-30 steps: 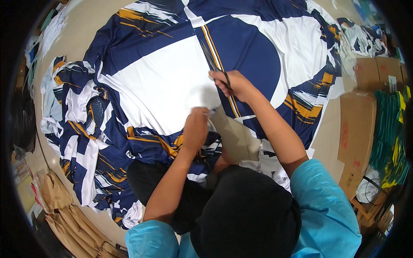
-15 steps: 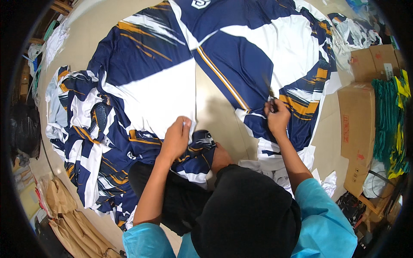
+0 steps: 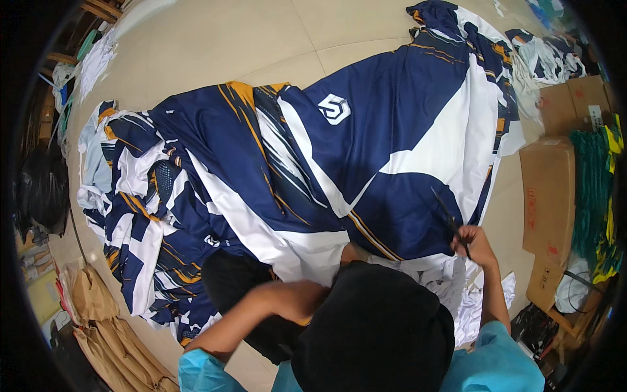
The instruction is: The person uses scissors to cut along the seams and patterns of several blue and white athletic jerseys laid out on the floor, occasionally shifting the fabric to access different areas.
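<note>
Navy, white and orange printed fabric [image 3: 366,98] lies spread over the floor in front of me, bearing a white emblem. In my right hand [image 3: 475,245] is a pair of dark scissors [image 3: 447,212], held over the navy part near the fabric's right side; the blades point away from me. My left hand [image 3: 295,298] is drawn in close to my body, beside the white near edge of the fabric. Motion smears it, and the black cap [image 3: 375,326] hides its fingers, so whatever it holds does not show.
A heap of similar printed fabric [image 3: 147,228] lies at the left. Crumpled white cloth [image 3: 450,281] sits under my right forearm. Cardboard boxes [image 3: 548,196] and green and yellow material [image 3: 591,196] stand at the right. A black bag [image 3: 42,189] and brown cloth [image 3: 98,313] are far left.
The spread fabric has been drawn toward me, covering the floor gap between its panels and baring floor beyond. My left hand has pulled back toward my body; my right hand has moved right and nearer.
</note>
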{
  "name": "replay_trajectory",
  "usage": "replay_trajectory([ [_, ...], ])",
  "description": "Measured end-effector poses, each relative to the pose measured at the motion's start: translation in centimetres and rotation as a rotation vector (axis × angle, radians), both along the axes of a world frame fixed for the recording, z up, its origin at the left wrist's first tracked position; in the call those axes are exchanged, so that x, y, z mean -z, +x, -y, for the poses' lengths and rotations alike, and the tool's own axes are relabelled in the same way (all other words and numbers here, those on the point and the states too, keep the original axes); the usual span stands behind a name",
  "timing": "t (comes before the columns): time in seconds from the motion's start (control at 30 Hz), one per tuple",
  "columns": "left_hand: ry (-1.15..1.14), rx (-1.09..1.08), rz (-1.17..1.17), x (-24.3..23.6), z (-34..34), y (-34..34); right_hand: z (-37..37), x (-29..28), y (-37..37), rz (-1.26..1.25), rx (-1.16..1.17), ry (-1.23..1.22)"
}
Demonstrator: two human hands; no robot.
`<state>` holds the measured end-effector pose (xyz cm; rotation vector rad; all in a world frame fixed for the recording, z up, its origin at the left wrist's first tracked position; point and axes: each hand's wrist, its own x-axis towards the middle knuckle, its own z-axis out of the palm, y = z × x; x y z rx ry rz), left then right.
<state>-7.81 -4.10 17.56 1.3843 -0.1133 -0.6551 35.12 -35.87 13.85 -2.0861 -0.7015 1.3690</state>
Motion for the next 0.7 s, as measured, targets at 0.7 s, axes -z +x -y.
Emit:
replay_trajectory([
  [0.7, 1.662, -0.444, -0.12, 14.2, -40.3, -0.6, -49.0, 12.3, 8.1, 1.0, -0.416, 0.516],
])
